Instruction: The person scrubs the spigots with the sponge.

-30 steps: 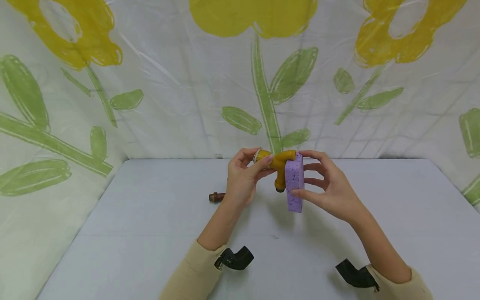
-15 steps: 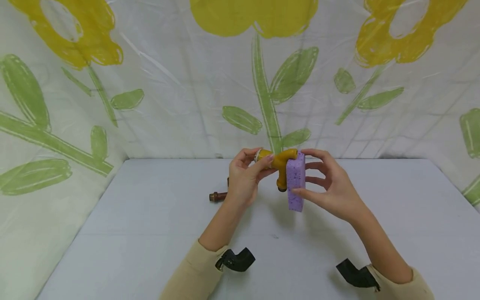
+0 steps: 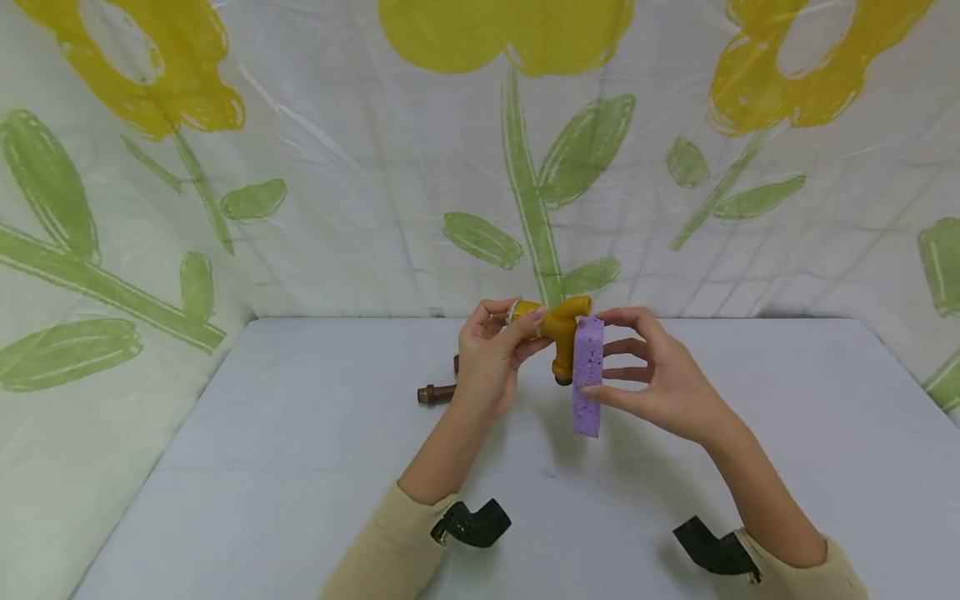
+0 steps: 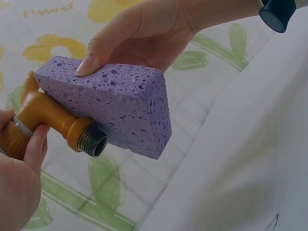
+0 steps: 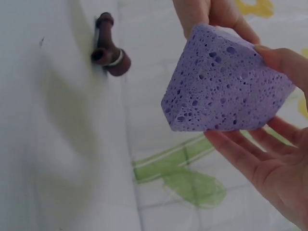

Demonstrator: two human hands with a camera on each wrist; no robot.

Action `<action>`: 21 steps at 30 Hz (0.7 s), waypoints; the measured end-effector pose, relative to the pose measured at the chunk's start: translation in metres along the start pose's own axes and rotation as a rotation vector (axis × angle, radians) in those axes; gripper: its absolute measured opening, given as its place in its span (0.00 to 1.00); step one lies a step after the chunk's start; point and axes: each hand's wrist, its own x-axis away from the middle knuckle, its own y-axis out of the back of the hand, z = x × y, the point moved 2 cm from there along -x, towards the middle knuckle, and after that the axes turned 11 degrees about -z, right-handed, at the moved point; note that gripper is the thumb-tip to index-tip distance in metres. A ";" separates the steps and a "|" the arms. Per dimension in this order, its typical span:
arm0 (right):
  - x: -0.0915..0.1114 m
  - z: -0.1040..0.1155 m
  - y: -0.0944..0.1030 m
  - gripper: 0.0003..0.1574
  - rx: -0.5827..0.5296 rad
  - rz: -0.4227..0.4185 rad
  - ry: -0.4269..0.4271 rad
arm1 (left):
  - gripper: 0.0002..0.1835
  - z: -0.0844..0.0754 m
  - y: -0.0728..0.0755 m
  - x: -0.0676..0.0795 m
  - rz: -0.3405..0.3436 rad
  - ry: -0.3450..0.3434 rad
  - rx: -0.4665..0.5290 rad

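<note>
My left hand (image 3: pixel 491 358) pinches a yellow tap (image 3: pixel 564 333) by its ribbed knob end, holding it up over the table. A black threaded end (image 4: pixel 93 140) shows on the tap in the left wrist view. In my right hand (image 3: pixel 667 375) is a purple porous sponge (image 3: pixel 588 375), gripped between thumb and fingers along its edges. One broad face of the sponge lies against the tap's body. From the right wrist view the sponge (image 5: pixel 226 84) hides the tap.
A second tap, brownish red (image 5: pixel 111 48), lies on the white table (image 3: pixel 300 467), partly behind my left hand in the head view. Behind the table hangs a white sheet (image 3: pixel 360 208) painted with yellow flowers and green leaves.
The sponge has slid a little downward along the tap and turned slightly, with my right hand's fingers moving along. My left hand and the tap stay nearly still.
</note>
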 end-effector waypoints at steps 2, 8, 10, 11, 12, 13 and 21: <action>0.000 0.000 0.001 0.48 -0.015 0.003 -0.007 | 0.13 0.000 0.000 0.000 0.004 0.002 -0.005; 0.000 0.000 0.001 0.47 -0.025 -0.017 -0.027 | 0.15 -0.001 -0.001 -0.001 0.033 -0.012 -0.027; 0.000 0.001 0.002 0.46 -0.015 -0.004 -0.052 | 0.15 -0.001 -0.001 -0.001 0.036 -0.015 -0.029; 0.000 0.001 0.003 0.45 -0.010 0.006 -0.065 | 0.15 -0.001 -0.001 -0.001 0.036 -0.018 -0.029; 0.001 0.001 0.003 0.44 -0.004 0.017 -0.077 | 0.15 -0.001 -0.001 -0.001 0.037 -0.020 -0.027; 0.001 0.001 0.004 0.43 0.001 0.027 -0.090 | 0.14 -0.001 -0.001 -0.001 0.037 -0.022 -0.025; 0.001 -0.002 0.006 0.39 0.027 0.016 -0.199 | 0.17 0.001 -0.001 0.000 0.046 -0.006 0.002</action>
